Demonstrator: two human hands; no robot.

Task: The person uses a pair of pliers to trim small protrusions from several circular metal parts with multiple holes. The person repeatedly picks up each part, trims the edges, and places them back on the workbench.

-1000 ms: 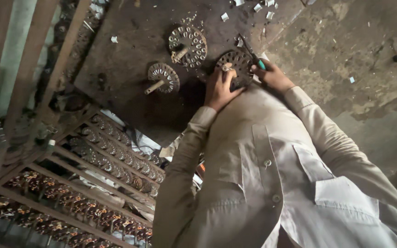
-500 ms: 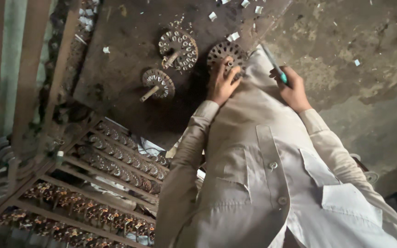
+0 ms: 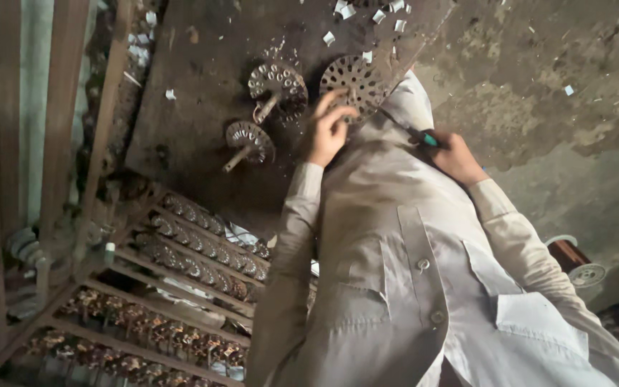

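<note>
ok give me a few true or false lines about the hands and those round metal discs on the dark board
1. The left hand touches the perforated round disc. True.
2. The right hand is empty. False: it holds a tool with a teal handle.
3. Three round discs lie on the dark board. True: the other two sit apart from the hands.
4. The two other discs have no stems. False: each has a short stem.
5. White scraps lie near the board's top. True.

Single head-worn view, looking steeply down the wearer's own shirt front [image 3: 395,287] toward the dark work board [image 3: 202,107] beyond it, close range (frame tilted; rack [image 3: 180,287] left of board)
</note>
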